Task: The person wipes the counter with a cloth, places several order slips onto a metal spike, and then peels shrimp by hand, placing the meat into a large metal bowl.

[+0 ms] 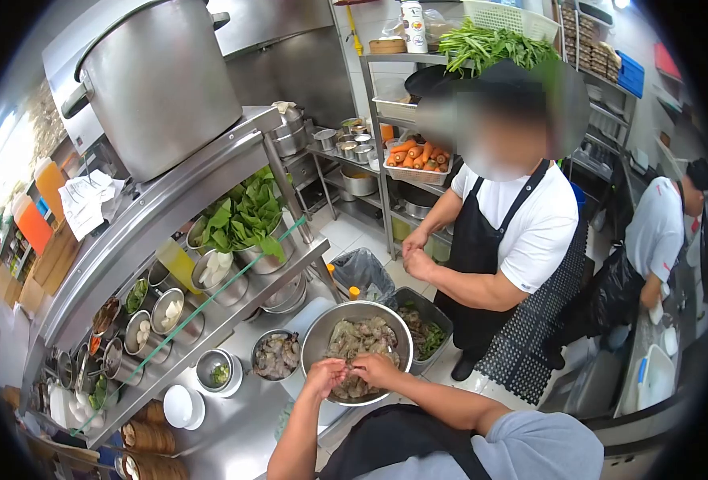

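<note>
A large steel bowl [406,340] holds a heap of raw, greyish shrimp [358,336]. Over its near side my left hand [327,376] and my right hand [374,371] meet, fingers closed in a pinch. Between the fingertips is a small dark piece that looks like a raw shrimp, mostly hidden by the fingers. A smaller steel bowl [255,370], also with shrimp in it, stands left of the large one. Just beyond the large bowl, a dark bin [447,323] contains green and brown scraps.
White bowls [184,406] and a small bowl of chopped greens [219,374] stand on the steel counter [242,432]. Above it, a shelf [234,308] carries several steel pots. Across from me stands a person in a black apron [482,240]; another person [654,232] works at the right.
</note>
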### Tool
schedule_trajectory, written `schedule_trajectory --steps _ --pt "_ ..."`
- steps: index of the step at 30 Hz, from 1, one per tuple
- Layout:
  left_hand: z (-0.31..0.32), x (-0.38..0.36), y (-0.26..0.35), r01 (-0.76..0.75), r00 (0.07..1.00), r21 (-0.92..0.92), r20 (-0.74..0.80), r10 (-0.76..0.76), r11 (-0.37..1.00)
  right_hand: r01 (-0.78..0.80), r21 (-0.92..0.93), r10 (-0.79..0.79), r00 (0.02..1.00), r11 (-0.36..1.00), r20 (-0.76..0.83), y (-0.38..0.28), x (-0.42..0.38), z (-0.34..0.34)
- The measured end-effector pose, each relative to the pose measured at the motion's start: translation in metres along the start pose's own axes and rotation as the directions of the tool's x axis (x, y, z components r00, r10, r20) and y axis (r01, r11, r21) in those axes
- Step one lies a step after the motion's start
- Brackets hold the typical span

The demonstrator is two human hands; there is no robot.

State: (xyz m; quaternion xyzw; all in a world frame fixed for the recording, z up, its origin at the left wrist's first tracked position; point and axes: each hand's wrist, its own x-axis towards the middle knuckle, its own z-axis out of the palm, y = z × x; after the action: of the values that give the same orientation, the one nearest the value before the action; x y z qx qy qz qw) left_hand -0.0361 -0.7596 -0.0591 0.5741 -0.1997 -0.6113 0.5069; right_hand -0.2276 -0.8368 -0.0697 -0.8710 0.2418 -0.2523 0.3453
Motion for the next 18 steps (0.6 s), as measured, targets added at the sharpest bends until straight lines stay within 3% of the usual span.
schedule_trajectory --steps 1,2,4,6,8,9,10,11,12,13,14,15,16,17,18 --pt "-0.003 -0.004 0.004 0.117 0.99 -0.098 0.095 -0.107 0.988 0.014 0.053 -0.014 1.0 0.999 0.007 0.001 0.0 0.0" --pt "-0.007 -0.004 0.002 0.117 0.99 -0.105 0.091 -0.107 0.988 0.027 0.105 -0.028 1.0 0.994 0.013 0.002 -0.001 0.0" --pt "-0.014 -0.003 0.001 0.237 0.954 -0.235 0.24 -0.18 0.943 0.033 0.143 -0.038 0.999 0.989 0.029 0.004 0.001 0.002" --pt "-0.019 -0.003 -0.003 0.229 0.951 -0.257 0.265 -0.16 0.939 0.037 0.18 -0.044 0.998 0.983 0.036 0.013 0.003 0.01" --pt "-0.023 0.001 -0.012 0.224 0.946 -0.276 0.293 -0.14 0.935 0.137 0.206 -0.16 0.982 0.969 0.099 0.021 0.005 0.018" --pt "-0.024 0.004 -0.017 0.061 0.971 -0.047 0.234 -0.049 0.997 0.137 0.205 -0.16 0.982 0.969 0.098 0.022 0.005 0.017" --pt "-0.027 0.008 -0.022 -0.096 0.978 0.191 0.199 0.057 0.977 -0.026 0.258 -0.06 0.945 0.966 0.321 0.023 0.002 0.015" --pt "-0.02 0.004 -0.014 -0.095 0.978 0.191 0.199 0.056 0.977 -0.197 0.271 0.024 0.846 0.942 0.532 0.024 0.0 0.013" --pt "-0.015 0.0 -0.007 -0.264 0.962 0.548 0.206 0.177 0.794 -0.199 0.271 0.024 0.844 0.942 0.535 0.025 0.0 0.014" --pt "-0.011 -0.005 -0.003 -0.365 0.925 0.807 0.255 0.283 0.464 -0.377 0.386 0.101 0.813 0.842 0.573 0.026 0.0 0.014" --pt "-0.014 -0.003 -0.006 -0.362 0.925 0.806 0.249 0.286 0.469 -0.536 0.478 0.166 0.767 0.696 0.62 0.026 0.001 0.014" --pt "-0.018 0.0 -0.008 -0.384 0.897 0.869 0.272 0.348 0.312 -0.538 0.475 0.164 0.763 0.697 0.625 0.028 0.002 0.014" --pt "-0.018 -0.001 -0.01 -0.389 0.864 0.909 0.305 0.399 0.147 -0.384 0.388 0.171 0.859 0.838 0.482 0.026 0.004 0.009" --pt "-0.015 -0.002 -0.014 -0.39 0.865 0.909 0.305 0.398 0.151 -0.229 0.256 0.138 0.934 0.939 0.329 0.023 0.006 0.005" --pt "-0.005 -0.005 -0.013 -0.43 0.837 0.844 0.238 0.494 0.322 -0.234 0.254 0.143 0.933 0.938 0.33 0.029 0.007 0.008"
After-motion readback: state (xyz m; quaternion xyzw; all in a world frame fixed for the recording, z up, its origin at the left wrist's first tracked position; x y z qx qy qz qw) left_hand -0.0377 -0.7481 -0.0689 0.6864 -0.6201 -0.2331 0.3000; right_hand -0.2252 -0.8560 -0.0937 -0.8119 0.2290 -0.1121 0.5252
